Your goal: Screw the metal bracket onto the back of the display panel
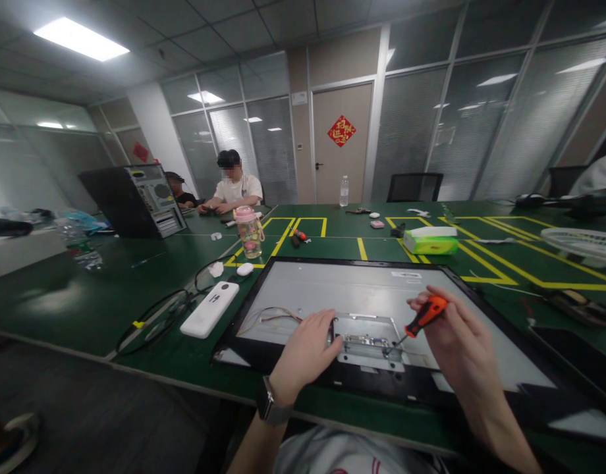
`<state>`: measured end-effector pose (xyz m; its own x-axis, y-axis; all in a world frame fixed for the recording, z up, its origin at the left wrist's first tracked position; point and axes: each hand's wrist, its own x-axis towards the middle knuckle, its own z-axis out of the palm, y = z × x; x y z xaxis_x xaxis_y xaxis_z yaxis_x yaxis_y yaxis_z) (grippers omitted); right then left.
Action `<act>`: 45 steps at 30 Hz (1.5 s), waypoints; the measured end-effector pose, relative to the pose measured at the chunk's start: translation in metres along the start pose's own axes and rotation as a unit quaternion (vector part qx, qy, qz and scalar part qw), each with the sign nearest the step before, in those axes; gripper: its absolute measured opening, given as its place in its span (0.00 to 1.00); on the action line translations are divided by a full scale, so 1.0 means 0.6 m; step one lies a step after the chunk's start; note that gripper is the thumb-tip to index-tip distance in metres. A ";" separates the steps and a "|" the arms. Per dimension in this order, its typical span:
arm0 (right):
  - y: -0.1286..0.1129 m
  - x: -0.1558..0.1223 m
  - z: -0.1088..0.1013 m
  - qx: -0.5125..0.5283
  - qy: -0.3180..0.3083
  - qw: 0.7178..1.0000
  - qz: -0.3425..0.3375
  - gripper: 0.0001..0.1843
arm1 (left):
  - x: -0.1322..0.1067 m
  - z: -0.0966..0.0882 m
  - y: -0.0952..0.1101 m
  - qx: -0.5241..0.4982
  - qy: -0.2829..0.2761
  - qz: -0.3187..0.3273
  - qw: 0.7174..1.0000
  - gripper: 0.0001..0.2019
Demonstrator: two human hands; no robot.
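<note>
A monitor panel [362, 283] with a black frame lies face down on the table, its grey metal back up. Set in its lower middle is a metal bracket [372, 362] with a row of connectors. My right hand [458, 336] grips the orange and black handle of a screwdriver [426, 316]. Its shaft slants down to the left, and the tip meets the bracket's right part. My left hand [307, 349] rests at the bracket's left edge, fingers stretched and thumb apart. Thin coloured wires [278, 315] lie on the panel left of it.
Left of the panel are a white power bank [211, 309], black cables [159, 322] and a pink-lidded bottle [248, 232]. A green box [430, 241] stands behind it. A computer tower [137, 201] is at the far left; a person [236, 187] sits across the table [135, 276].
</note>
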<state>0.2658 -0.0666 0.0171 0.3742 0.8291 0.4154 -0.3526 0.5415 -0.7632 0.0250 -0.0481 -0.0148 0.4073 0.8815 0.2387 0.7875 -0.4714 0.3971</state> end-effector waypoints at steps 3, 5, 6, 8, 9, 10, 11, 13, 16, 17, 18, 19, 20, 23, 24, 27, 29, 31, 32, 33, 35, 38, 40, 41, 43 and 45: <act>0.000 -0.003 0.003 -0.019 -0.011 1.000 -0.009 0.15 | 0.002 0.002 -0.002 0.001 0.000 0.003 1.000 0.24; 0.002 -0.002 0.003 -0.043 -0.009 0.999 -0.027 0.13 | 0.002 0.002 -0.003 0.002 0.003 0.005 1.000 0.24; 0.004 -0.001 0.002 -0.058 -0.006 0.997 -0.042 0.12 | 0.002 0.002 -0.002 0.002 0.004 0.006 1.000 0.24; 0.009 0.001 0.000 -0.093 0.003 0.993 -0.078 0.10 | 0.002 0.001 -0.001 0.004 0.003 0.006 1.000 0.24; 0.010 0.001 -0.001 -0.110 0.007 0.990 -0.094 0.10 | 0.001 0.000 0.000 0.005 0.001 0.007 1.000 0.24; 0.012 0.001 -0.002 -0.123 0.010 0.987 -0.104 0.10 | 0.001 -0.001 0.001 0.006 0.000 0.007 1.000 0.24; 0.013 0.001 -0.003 -0.130 0.009 0.986 -0.106 0.10 | 0.000 -0.002 0.001 0.006 -0.003 0.006 1.000 0.24; 0.015 -0.001 -0.004 -0.126 0.001 0.988 -0.094 0.11 | -0.001 -0.004 0.002 0.005 -0.006 0.004 1.000 0.24; 0.018 -0.002 -0.008 -0.129 -0.001 0.988 -0.080 0.14 | -0.002 -0.007 0.003 0.000 -0.008 0.000 1.000 0.24; 0.020 -0.002 -0.009 -0.140 0.006 0.986 -0.088 0.14 | -0.003 -0.008 0.003 -0.001 -0.008 -0.001 1.000 0.24; 0.021 -0.001 -0.011 -0.152 0.013 0.983 -0.098 0.13 | -0.003 -0.009 0.003 -0.001 -0.009 0.000 1.000 0.24; 0.022 0.000 -0.012 -0.160 0.019 0.981 -0.109 0.13 | -0.003 -0.010 0.004 -0.002 -0.010 0.000 1.000 0.25; 0.023 0.000 -0.012 -0.161 0.022 0.980 -0.117 0.13 | -0.004 -0.012 0.005 -0.003 -0.011 0.000 1.000 0.25; 0.020 -0.002 -0.010 -0.136 -0.004 0.986 -0.101 0.13 | -0.004 -0.015 0.008 -0.006 -0.011 -0.002 1.000 0.24; 0.019 -0.003 -0.008 -0.128 -0.014 0.988 -0.089 0.14 | -0.005 -0.015 0.009 -0.007 -0.011 -0.002 1.000 0.24; 0.019 -0.002 -0.008 -0.135 -0.012 0.987 -0.082 0.15 | -0.005 -0.014 0.009 -0.004 -0.011 -0.001 1.000 0.24; 0.021 0.000 -0.010 -0.157 0.008 0.982 -0.107 0.14 | -0.004 -0.013 0.008 0.000 -0.011 0.000 1.000 0.24; 0.023 0.002 -0.013 -0.169 0.014 0.977 -0.130 0.14 | -0.004 -0.013 0.007 0.003 -0.012 -0.001 1.000 0.24; 0.024 0.002 -0.013 -0.169 0.009 0.977 -0.131 0.14 | -0.003 -0.013 0.007 0.003 -0.013 -0.001 1.000 0.24; 0.024 0.002 -0.013 -0.164 0.003 0.979 -0.123 0.14 | -0.003 -0.014 0.008 0.003 -0.015 -0.002 1.000 0.24; 0.024 0.001 -0.011 -0.151 -0.005 0.984 -0.096 0.16 | -0.002 -0.016 0.009 0.000 -0.017 -0.002 1.000 0.25; 0.024 0.000 -0.007 -0.149 0.011 0.985 -0.086 0.16 | -0.002 -0.018 0.010 -0.004 -0.017 -0.005 1.000 0.24; 0.023 0.001 -0.008 -0.154 0.027 0.982 -0.105 0.16 | -0.002 -0.019 0.011 -0.004 -0.016 -0.004 1.000 0.25; 0.023 0.001 -0.008 -0.154 0.030 0.981 -0.114 0.16 | -0.002 -0.019 0.010 -0.003 -0.016 -0.003 1.000 0.25; 0.021 0.002 -0.009 -0.145 0.025 0.981 -0.125 0.12 | -0.002 -0.018 0.010 -0.002 -0.015 -0.002 1.000 0.25; 0.020 0.001 -0.008 -0.126 0.016 0.985 -0.116 0.10 | -0.002 -0.018 0.009 -0.001 -0.015 -0.005 1.000 0.25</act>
<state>0.2662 -0.0602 0.0061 0.4471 0.6806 0.5804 -0.0329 0.6609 -0.7497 0.0240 -0.0519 -0.0033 0.4128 0.8866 0.2087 0.7904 -0.4625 0.4018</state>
